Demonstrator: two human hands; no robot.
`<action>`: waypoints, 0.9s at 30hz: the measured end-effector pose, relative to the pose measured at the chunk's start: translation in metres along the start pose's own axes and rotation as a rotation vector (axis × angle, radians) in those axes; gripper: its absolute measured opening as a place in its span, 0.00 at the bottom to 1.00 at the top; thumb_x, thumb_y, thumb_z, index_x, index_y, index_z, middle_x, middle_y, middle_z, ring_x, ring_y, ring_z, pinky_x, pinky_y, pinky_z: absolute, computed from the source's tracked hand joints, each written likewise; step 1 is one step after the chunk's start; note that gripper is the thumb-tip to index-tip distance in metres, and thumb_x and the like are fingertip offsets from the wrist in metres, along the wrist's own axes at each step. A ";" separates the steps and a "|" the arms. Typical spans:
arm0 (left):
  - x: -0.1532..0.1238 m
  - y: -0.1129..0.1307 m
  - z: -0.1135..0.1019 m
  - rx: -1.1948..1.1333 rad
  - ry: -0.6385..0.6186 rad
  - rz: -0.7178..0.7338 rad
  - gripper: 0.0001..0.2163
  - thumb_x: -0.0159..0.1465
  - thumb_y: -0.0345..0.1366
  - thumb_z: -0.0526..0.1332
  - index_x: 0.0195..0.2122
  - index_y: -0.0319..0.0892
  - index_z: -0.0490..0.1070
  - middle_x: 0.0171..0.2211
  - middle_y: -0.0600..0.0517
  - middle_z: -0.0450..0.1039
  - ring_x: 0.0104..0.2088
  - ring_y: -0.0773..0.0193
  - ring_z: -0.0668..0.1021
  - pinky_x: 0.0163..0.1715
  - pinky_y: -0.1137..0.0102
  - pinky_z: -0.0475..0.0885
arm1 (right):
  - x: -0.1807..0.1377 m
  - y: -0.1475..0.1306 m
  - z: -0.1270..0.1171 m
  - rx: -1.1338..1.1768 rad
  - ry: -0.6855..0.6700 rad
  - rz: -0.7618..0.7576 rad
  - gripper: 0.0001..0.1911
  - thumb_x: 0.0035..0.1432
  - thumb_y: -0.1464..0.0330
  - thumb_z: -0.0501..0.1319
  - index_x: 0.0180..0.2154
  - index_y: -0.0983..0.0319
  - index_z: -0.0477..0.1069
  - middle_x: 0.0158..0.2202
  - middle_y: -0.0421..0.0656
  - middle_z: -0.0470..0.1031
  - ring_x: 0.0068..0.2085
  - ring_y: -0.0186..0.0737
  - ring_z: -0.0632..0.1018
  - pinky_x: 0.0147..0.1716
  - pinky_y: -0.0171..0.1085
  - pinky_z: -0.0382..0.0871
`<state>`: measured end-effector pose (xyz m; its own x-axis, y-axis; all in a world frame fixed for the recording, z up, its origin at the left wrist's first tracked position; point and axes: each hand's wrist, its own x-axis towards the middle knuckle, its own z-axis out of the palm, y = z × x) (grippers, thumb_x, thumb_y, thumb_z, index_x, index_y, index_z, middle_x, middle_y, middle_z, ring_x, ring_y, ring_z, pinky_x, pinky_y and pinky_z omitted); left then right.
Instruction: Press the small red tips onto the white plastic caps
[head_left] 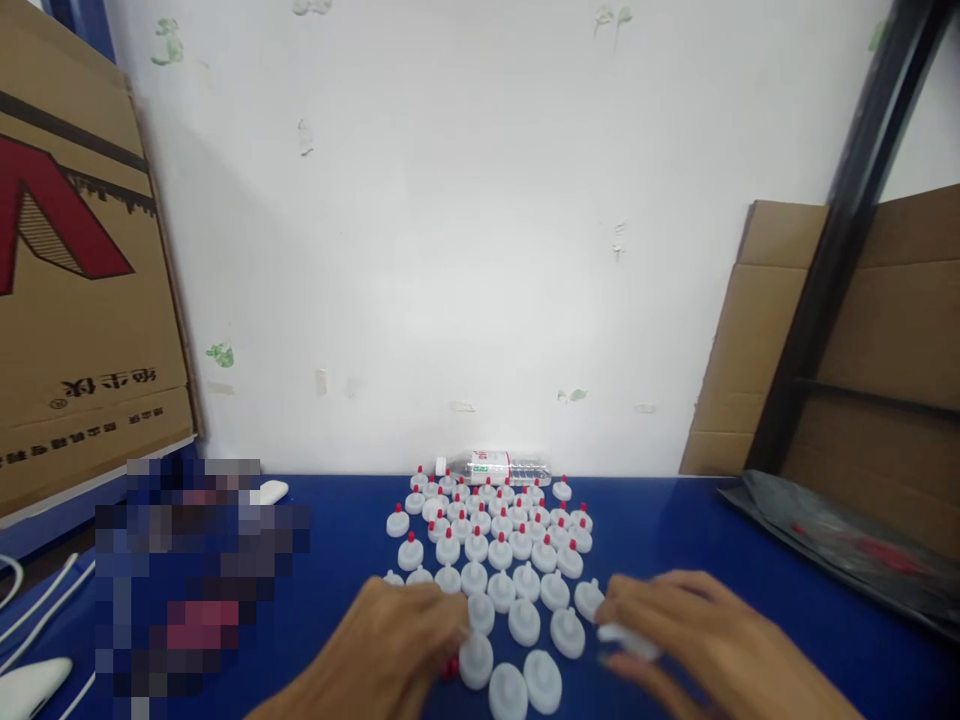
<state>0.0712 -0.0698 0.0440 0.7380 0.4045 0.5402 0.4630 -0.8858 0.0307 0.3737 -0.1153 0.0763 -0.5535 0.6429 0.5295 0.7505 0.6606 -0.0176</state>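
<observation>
Many white round lids with pointed spouts stand on the blue table. Those farther back carry small red tips; the nearer ones are bare white. My left hand is curled low at the left of the nearest lids. Small red caps show under its fingertips, though the grip on them is partly hidden. On the right, my right hand pinches a white lid between thumb and fingers, beside the right edge of the group. Both hands are somewhat blurred.
A clear plastic bottle lies behind the lids against the white wall. At left stand a large cardboard box, white cables and a pixelated patch. A grey plastic bag lies at right, near cardboard sheets.
</observation>
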 end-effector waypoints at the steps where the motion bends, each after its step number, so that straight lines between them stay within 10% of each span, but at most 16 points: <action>1: 0.000 -0.004 -0.007 0.011 -0.021 -0.081 0.13 0.74 0.30 0.44 0.33 0.46 0.60 0.27 0.55 0.70 0.26 0.64 0.72 0.25 0.68 0.60 | -0.006 0.008 -0.004 -0.020 0.014 0.088 0.07 0.69 0.59 0.59 0.42 0.52 0.75 0.37 0.39 0.83 0.35 0.42 0.84 0.36 0.35 0.76; 9: 0.000 -0.005 -0.005 0.053 -0.221 -0.276 0.03 0.73 0.32 0.56 0.41 0.46 0.68 0.40 0.52 0.73 0.42 0.56 0.75 0.35 0.67 0.64 | -0.010 0.010 -0.007 0.137 -0.056 0.222 0.02 0.62 0.67 0.64 0.37 0.53 0.74 0.45 0.41 0.81 0.45 0.44 0.82 0.42 0.36 0.77; 19: -0.007 -0.047 -0.015 0.220 -0.123 -0.529 0.14 0.75 0.34 0.47 0.46 0.47 0.74 0.42 0.50 0.76 0.44 0.55 0.78 0.40 0.64 0.71 | -0.009 0.006 0.019 0.277 -0.333 0.349 0.14 0.53 0.80 0.67 0.33 0.53 0.77 0.31 0.32 0.81 0.34 0.37 0.80 0.31 0.29 0.67; 27: -0.017 -0.072 -0.006 0.205 -0.224 -0.597 0.17 0.75 0.37 0.47 0.55 0.48 0.74 0.43 0.48 0.78 0.45 0.54 0.79 0.42 0.64 0.72 | 0.008 0.009 0.008 0.309 -0.250 0.375 0.11 0.70 0.60 0.58 0.37 0.54 0.76 0.34 0.37 0.80 0.34 0.39 0.79 0.34 0.33 0.67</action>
<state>0.0226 -0.0144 0.0381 0.4001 0.8688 0.2917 0.8911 -0.4431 0.0977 0.3732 -0.1011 0.0741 -0.3656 0.9040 0.2217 0.7929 0.4272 -0.4344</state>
